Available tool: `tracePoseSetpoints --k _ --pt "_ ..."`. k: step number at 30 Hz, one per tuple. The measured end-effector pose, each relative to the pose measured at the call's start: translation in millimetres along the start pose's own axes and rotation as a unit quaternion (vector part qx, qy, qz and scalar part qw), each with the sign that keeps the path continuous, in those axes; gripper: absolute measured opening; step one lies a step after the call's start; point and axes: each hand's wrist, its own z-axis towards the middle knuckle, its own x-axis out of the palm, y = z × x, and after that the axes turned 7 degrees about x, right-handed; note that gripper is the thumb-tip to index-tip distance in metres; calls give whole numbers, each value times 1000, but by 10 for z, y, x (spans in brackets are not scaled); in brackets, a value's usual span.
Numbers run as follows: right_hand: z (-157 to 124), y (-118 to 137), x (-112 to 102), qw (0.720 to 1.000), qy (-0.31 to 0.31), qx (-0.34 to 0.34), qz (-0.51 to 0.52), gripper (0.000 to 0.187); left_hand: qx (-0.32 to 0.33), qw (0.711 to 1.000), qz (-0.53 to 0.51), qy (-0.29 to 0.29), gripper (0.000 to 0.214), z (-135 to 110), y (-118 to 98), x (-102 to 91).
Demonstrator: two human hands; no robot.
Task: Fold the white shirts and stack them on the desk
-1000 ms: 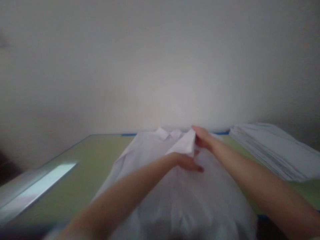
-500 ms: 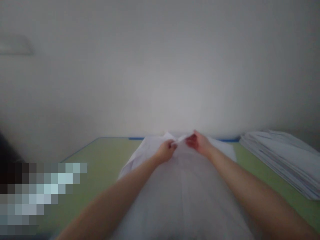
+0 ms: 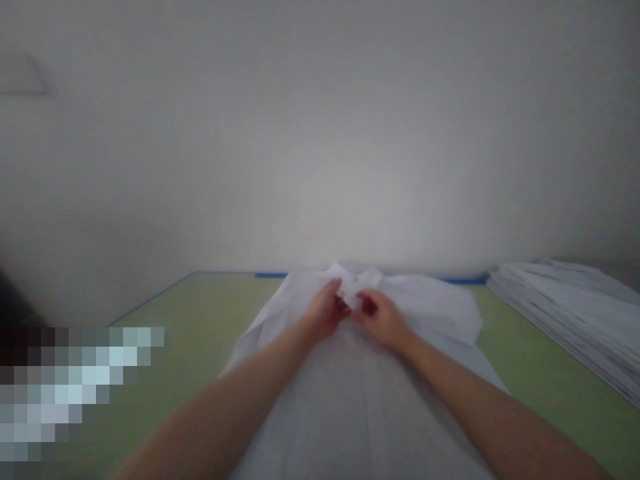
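Note:
A white shirt [image 3: 345, 393] lies front up on a green table, its collar [image 3: 357, 272] at the far end and its button placket running down toward me. Just below the collar, my left hand [image 3: 327, 310] has curled fingers closed on the left side of the shirt's front opening. Close beside it, my right hand [image 3: 383, 317] pinches the opposite edge of the opening with thumb and forefinger. The fingertips of both hands almost meet. Blur keeps any button between them from being made out.
A stack of folded white garments or sheets [image 3: 575, 313] lies on the right of the green table [image 3: 200, 307]. The table's blue far edge [image 3: 273, 275] runs along a plain wall [image 3: 320, 133]. A pixelated patch covers the lower left.
My right hand has come down and inward from the collar to the placket. My left hand has shifted slightly, and the shirt's right shoulder and sleeve show more.

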Motion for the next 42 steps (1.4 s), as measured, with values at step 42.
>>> tracePoseSetpoints --k 42 --pt "-14 -48 -184 993 -34 98 49 25 139 767 570 261 24 -121 -376 -449"
